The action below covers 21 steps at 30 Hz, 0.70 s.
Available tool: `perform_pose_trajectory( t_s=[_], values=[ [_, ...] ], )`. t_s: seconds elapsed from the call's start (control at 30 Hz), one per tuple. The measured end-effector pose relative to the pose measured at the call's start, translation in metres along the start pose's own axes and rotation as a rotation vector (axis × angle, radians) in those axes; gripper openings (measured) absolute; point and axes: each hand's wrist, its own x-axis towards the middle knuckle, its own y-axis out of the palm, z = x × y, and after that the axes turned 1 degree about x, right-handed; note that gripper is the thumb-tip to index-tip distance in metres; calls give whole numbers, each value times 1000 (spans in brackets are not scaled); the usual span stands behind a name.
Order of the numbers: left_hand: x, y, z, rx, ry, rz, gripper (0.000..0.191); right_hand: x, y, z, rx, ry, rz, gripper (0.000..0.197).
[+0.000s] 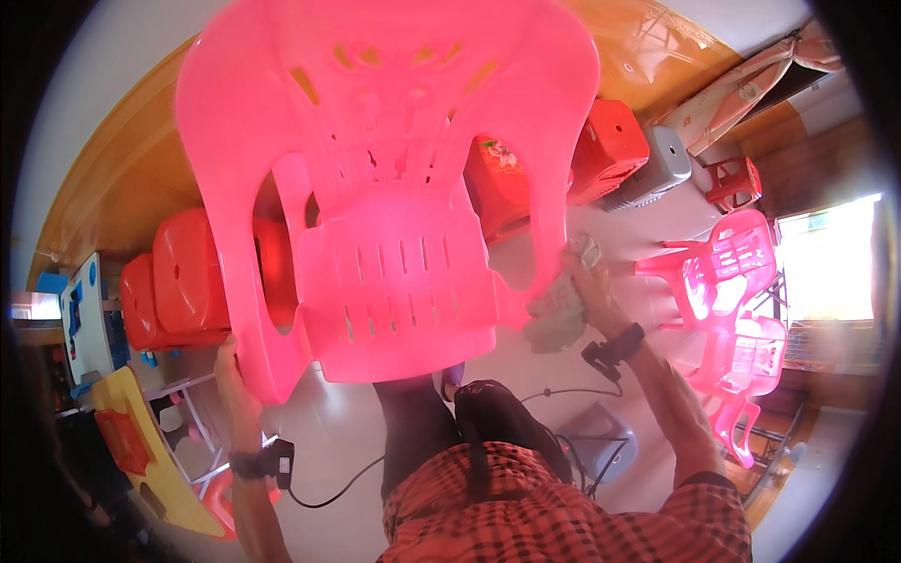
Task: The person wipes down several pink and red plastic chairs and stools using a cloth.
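A large pink plastic armchair (401,260) with a slotted seat and cut-out back fills the upper middle of the view, close in front of me. My left hand (236,376) grips the front end of its left armrest, the fingers partly hidden behind the plastic. At the right armrest, my right hand (588,285) holds a crumpled greyish cloth (559,317) against the chair's edge. Each wrist bears a black strapped device with a cable.
Red plastic stools (190,271) stand at left, with a yellow tabletop (151,450) below them. Behind the chair at right are a red stool (612,151) and a grey stool (658,165). Pink chairs (739,257) stand far right. A blue-grey stool (598,440) is near my legs, by a cable.
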Motion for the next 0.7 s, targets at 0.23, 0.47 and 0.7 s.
perform_pose_trajectory(
  t_s=[0.23,0.47,0.7],
  values=[
    [38,-17,18,14,-33,70,36,5,27,18,-76,85,-44,27],
    [72,-12,41,-51,-131,-23,40,55,41,33,-263,83,-31,32],
    [112,-14,81,-13,-220,-52,44,87,66,20,-385,183,-43,37]
  ],
)
